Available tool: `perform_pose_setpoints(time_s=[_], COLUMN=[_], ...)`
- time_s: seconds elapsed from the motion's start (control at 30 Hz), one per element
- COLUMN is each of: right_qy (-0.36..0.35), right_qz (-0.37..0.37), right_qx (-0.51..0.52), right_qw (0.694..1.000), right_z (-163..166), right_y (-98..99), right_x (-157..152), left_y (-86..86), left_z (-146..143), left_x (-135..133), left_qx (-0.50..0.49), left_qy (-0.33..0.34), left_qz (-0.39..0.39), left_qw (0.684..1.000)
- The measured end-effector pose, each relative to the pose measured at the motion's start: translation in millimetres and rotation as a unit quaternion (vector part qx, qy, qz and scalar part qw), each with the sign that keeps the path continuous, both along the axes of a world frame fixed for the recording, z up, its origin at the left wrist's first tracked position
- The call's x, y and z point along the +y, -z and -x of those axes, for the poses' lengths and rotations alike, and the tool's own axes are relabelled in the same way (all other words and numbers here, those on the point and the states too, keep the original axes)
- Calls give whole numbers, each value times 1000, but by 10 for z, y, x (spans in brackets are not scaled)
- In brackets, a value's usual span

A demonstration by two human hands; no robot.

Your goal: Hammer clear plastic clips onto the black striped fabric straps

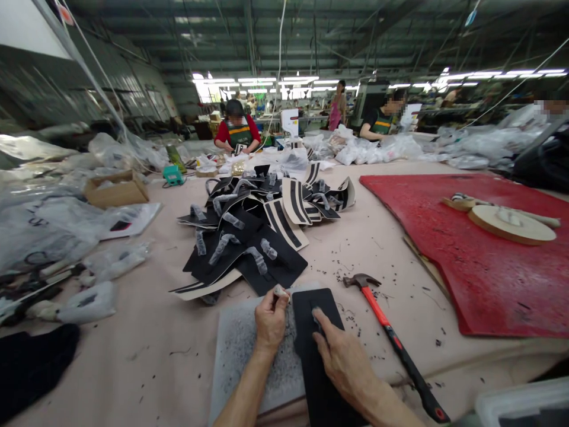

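Note:
My left hand is closed, thumb and fingertips pinching a small whitish piece in clear plastic. It is over a grey board speckled with black bits. My right hand grips a flat black panel lying across the board's right side. Its index finger and thumb are at a small greyish piece on the panel, mostly hidden by the fingers. To the right lies a claw hammer with a red and black handle. Beyond my hands is a pile of black panels with plastic-wrapped tabs.
Small black bits are scattered around the hammer. A red sheet on the right carries a roll of tape. At left are plastic bags, a cardboard box and a teal device. Several people work beyond the table.

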State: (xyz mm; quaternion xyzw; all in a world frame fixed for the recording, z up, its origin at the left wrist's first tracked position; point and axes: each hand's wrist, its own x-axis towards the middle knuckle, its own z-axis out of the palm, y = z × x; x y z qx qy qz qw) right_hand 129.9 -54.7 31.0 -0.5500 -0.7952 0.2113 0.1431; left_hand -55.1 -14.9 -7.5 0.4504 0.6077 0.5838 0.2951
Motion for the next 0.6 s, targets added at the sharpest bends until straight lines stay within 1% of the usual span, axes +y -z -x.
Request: perform_pose_setpoints(time_s=[0.07, 0.17, 0.27, 0.37, 0.47, 0.6], right_qy=[3, 20, 26, 29, 31, 39], right_qz=[7, 17, 27, 35, 38, 45], right_qx=[0, 10, 19, 27, 34, 30], right_qw=[1000, 1000, 999, 999, 998, 998], right_z=[-2, 4, 12, 9, 6, 13], right_y=[41, 68, 65, 56, 58, 69], right_x=[0, 17, 41, 63, 72, 66], left_y=[-13, -68, -164, -230, -231, -188], left_z=[-4, -53, -170, -300, -369, -367], left_x=[-3, 45, 134, 206, 229, 222], left_qx=[-9, -20, -17, -20, -18, 0], left_qy=[5, 46, 93, 118, 134, 155], left_qz=[4, 8, 11, 21, 33, 41], left_qw=[1000, 999, 995, 993, 990, 987])
